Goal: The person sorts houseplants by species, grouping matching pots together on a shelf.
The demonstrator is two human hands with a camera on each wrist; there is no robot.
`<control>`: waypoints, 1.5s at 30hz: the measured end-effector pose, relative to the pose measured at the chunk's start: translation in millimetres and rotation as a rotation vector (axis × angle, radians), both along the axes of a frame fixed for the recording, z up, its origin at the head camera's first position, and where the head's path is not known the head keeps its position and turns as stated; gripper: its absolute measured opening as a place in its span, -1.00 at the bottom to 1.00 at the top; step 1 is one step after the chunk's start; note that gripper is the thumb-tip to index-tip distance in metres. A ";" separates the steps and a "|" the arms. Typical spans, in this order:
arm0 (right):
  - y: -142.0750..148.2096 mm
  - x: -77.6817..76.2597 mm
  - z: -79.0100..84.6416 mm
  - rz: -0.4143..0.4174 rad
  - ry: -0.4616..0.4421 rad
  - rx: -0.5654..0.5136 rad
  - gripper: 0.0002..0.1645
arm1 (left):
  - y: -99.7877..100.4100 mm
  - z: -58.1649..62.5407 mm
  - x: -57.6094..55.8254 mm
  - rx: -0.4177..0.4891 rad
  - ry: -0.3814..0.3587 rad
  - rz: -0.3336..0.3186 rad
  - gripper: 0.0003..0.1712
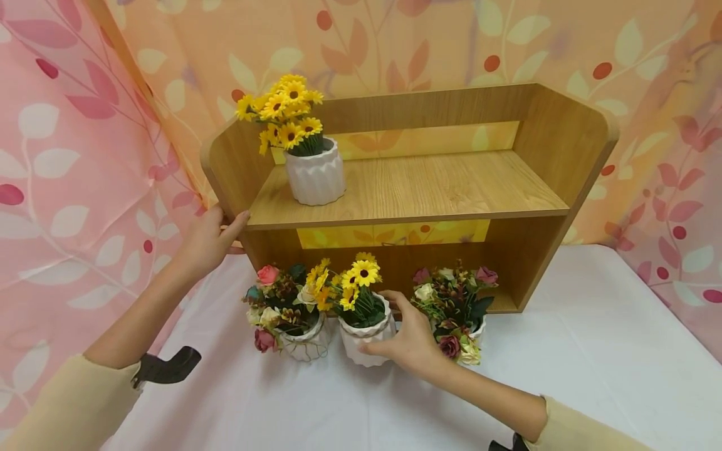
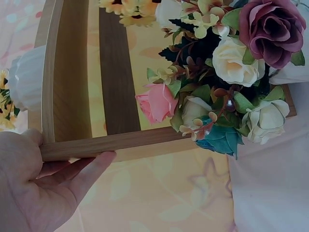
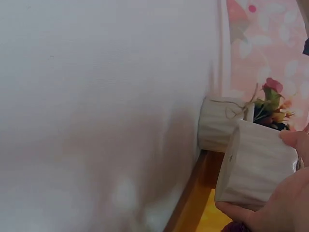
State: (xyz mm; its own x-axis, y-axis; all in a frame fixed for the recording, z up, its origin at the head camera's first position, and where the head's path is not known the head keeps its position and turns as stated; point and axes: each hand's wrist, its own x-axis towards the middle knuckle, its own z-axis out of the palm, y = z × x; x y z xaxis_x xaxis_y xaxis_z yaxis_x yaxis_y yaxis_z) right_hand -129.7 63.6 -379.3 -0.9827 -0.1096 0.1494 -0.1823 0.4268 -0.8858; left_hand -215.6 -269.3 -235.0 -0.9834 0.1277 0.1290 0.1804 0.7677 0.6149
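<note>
Head: fluted pot [image 1: 352,343] in R fingers [image 1: 400,303]

Shelf [image 1: 406,219]: upper deck [image 1: 434,185] passable from the front, right of the upper pot [image 1: 316,175]. Lower bay [image 1: 397,266] obstructed along its front by left pot [image 1: 307,341], middle pot [image 1: 361,341] and right pot [image 1: 479,331]; right hand [image 1: 414,335] fills the gap between the latter two. Left hand [image 1: 205,241] obstructs the shelf's left edge. Table [image 1: 609,326] right of the shelf: passable.

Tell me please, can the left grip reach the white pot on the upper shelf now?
Probably yes: the left grip is close, and nothing stands in front of the white pot. However, the grip would likely need to let go of the wooden shelf unit first.
</note>
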 end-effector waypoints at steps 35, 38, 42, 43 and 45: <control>29.0 -7.3 127.3 0.133 0.027 0.132 0.04 | -0.1 0.9 -2.8 -0.008 -0.006 0.003 -0.11; 32.0 -8.3 139.0 0.136 0.036 0.137 0.05 | -0.5 1.1 -2.7 -0.005 -0.010 0.002 -0.10; 35.8 -10.9 156.8 0.171 0.035 0.086 0.04 | -0.7 1.3 -3.1 0.002 -0.016 0.000 -0.09; 36.5 -11.7 161.4 0.179 0.030 0.064 0.03 | -0.8 1.3 -3.2 0.001 -0.016 -0.001 -0.08; 38.1 -13.8 170.6 0.191 0.018 0.030 0.04 | -0.9 1.5 -3.3 0.003 -0.020 -0.001 -0.08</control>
